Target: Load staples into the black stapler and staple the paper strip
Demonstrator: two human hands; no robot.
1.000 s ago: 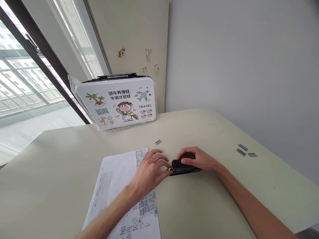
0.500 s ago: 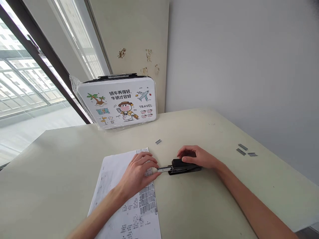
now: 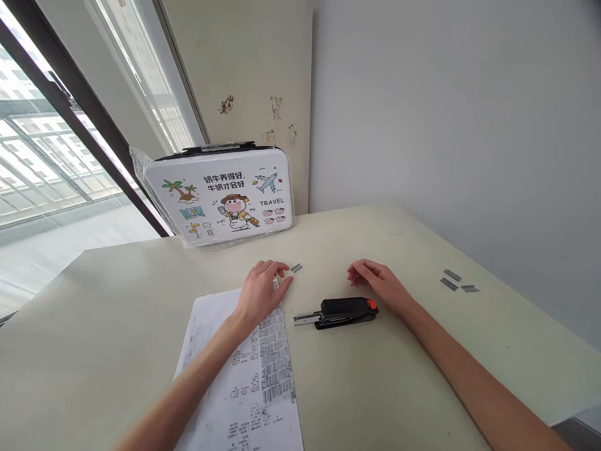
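Note:
A black stapler (image 3: 346, 308) with an orange-red button at its rear lies on the table, its metal staple tray (image 3: 307, 318) sticking out to the left. Above the top right corner of the printed sheets (image 3: 277, 363), my left hand (image 3: 263, 285) has its thumb and fingers apart. Its fingertips are close to a small strip of staples (image 3: 297, 267), without a visible grip on it. My right hand (image 3: 373, 279) rests just behind the stapler, off it, with fingers loosely curled and nothing seen in them.
Several staple strips (image 3: 449, 284) lie toward the table's right edge. At the back stands a white cartoon-printed case (image 3: 220, 197) in clear plastic wrap. A grey wall (image 3: 446, 113) borders the table (image 3: 385, 376) on the right, and a window is at the left.
My left hand has let go of the stapler's extended tray and moved up toward the single staple strip. My right hand has come off the stapler's top and shifted back.

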